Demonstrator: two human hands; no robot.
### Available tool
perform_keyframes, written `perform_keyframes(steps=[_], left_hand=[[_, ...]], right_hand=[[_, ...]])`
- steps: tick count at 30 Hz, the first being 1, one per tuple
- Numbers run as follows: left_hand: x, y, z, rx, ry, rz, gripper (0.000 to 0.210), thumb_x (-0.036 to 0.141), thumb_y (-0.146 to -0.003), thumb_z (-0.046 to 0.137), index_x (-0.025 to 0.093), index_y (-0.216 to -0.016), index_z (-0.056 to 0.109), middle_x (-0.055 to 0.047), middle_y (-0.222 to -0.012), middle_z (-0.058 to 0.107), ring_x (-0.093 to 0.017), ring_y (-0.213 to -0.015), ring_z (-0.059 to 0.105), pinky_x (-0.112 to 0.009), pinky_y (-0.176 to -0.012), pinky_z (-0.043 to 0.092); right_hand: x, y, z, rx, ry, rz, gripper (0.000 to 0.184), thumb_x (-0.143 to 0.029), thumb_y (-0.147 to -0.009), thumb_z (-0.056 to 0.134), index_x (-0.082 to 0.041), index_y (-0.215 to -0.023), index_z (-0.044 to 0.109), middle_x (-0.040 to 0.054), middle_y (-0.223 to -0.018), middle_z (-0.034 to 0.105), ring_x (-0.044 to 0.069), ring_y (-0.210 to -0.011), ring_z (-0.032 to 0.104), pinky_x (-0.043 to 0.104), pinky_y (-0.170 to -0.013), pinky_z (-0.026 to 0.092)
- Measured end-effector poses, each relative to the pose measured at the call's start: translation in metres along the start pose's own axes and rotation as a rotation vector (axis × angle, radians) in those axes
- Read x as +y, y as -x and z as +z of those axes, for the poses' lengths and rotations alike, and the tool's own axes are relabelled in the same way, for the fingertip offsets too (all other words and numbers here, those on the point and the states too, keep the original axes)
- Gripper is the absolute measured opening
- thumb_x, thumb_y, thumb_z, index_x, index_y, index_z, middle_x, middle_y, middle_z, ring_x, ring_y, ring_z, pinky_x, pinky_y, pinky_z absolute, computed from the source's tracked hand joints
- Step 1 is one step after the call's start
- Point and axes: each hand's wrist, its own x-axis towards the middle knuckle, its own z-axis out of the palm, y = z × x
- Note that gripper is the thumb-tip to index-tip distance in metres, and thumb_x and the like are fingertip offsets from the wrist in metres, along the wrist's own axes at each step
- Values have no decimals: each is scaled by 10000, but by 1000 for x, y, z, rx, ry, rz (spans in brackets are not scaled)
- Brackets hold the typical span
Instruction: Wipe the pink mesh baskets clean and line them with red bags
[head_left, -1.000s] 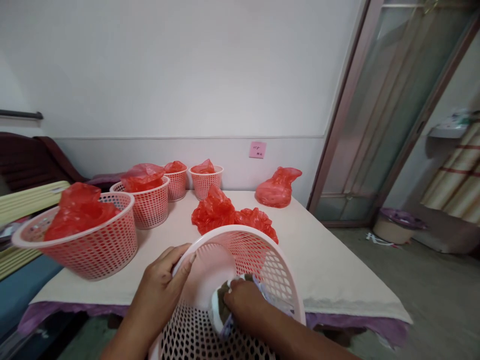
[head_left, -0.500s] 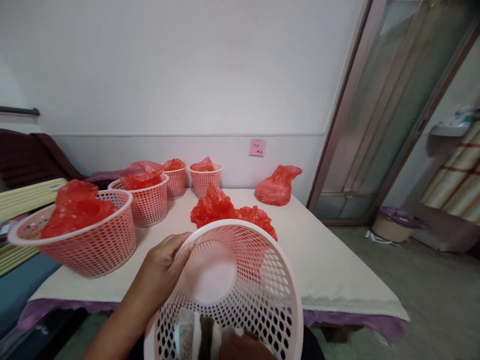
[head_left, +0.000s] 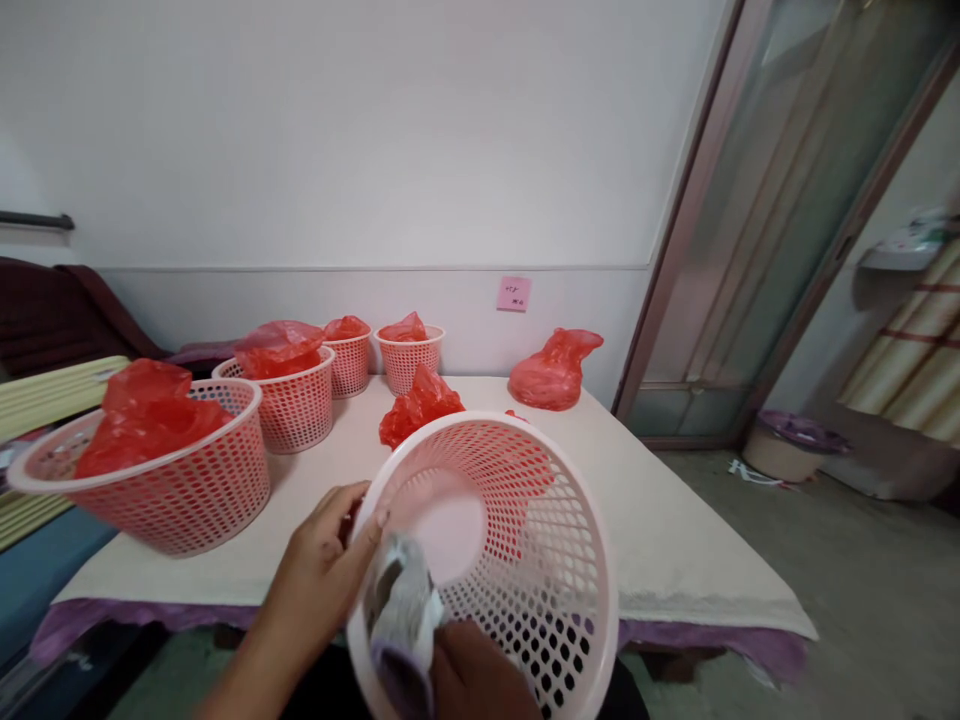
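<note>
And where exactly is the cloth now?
Low in the head view, the cloth is in the right hand, inside the pink basket at its left side, near the left hand.

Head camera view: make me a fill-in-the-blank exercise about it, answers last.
1. The left hand grips the ____ of the held pink plastic basket.
2. The right hand holds a cloth ____ that basket.
3. On the table stand ____ other baskets.
4. A pink sticky note is stuck to the ____.

Missing words: rim; inside; four; wall.
</note>
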Motion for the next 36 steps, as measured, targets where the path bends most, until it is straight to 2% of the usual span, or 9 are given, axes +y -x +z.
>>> perform_keyframes(steps=[2,3,6,9,12,19,27,32,36], left_hand=[[-3,16,15,-47,206,-121,430,508,-867,545,242,-1205,547,-46,-1096,645,-209,-964,618,-351,-830,482],[-4,25,25,-50,298,-169,452,515,-865,549,248,-1228,519,-46,-1135,641,-208,-1008,611,-339,-850,481],[-11,45,49,81,410,-230,438,518,-870,543,242,-1209,528,-46,-1198,625,-193,-1104,572,-305,-936,441],[-18,52,58,230,354,-171,340,470,-877,561,254,-1138,589,-18,-1143,630,-165,-1060,578,-268,-934,423],[-17,47,51,223,232,-6,238,389,-904,549,300,-1114,616,23,-1034,612,-126,-967,586,-225,-873,429],[-4,29,26,144,-21,206,297,333,-918,531,264,-1198,602,13,-943,607,-113,-942,597,-192,-833,437],[-2,23,25,105,-97,257,303,312,-937,491,248,-1219,580,14,-907,605,-101,-843,597,-204,-775,450],[4,26,34,90,-92,271,316,310,-939,490,255,-1240,567,20,-892,595,-95,-825,589,-205,-761,445],[6,26,38,51,-37,218,305,334,-943,476,259,-1217,586,-3,-948,615,-126,-913,603,-249,-834,444]], right_hand=[[-15,-19,-28,-65,-62,-17,268,-262,-746,672,-240,-1011,639,80,-922,706,257,-837,654,332,-699,511],[-21,-27,-41,-63,-124,-39,561,-295,-636,757,-212,-1167,596,123,-1094,673,303,-973,626,380,-803,509],[-32,-40,-66,-112,-357,-86,864,-327,-612,768,-204,-1391,415,141,-1305,564,329,-1167,535,421,-976,444],[-31,-41,-68,-166,-491,-111,754,-261,-718,662,-211,-1415,381,125,-1347,538,304,-1231,501,403,-1022,412],[-21,-39,-61,-250,-423,-158,619,-161,-757,563,-235,-1362,456,99,-1325,561,250,-1167,557,352,-973,450],[27,-47,-64,-399,393,-58,297,-102,-809,556,-200,-1074,648,143,-1049,688,268,-854,682,326,-672,531],[45,-71,-141,-101,735,-115,257,-162,-895,531,-157,-1133,627,154,-1009,669,296,-871,655,390,-686,538],[43,-42,-91,-417,627,-79,210,-66,-841,523,-148,-910,703,135,-942,697,315,-852,678,390,-647,535],[39,-28,-62,-411,271,-26,258,-74,-775,540,-209,-934,692,85,-986,706,243,-845,689,325,-707,519]])
